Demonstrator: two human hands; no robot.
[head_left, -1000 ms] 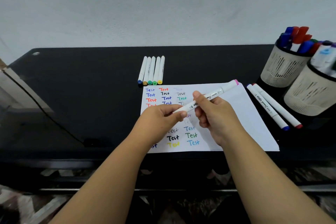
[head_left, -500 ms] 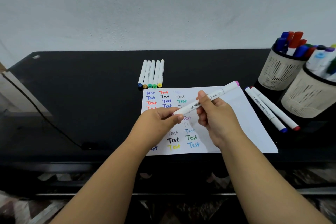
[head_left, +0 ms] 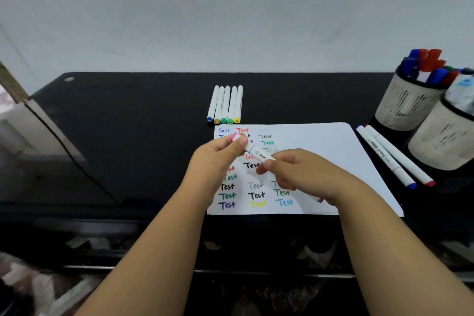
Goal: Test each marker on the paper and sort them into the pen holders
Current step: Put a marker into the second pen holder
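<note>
Black table bears paper, loose markers, two pen holders.

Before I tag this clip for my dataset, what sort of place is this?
Probably a home or office desk set up for sorting stationery: a dark tabletop against a plain wall, a paper covered in "Test" scribbles, and mesh pen holders full of markers.

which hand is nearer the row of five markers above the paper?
Left. The left hand sits just below the row of five markers; the right hand is lower and further right, over the paper.
</note>
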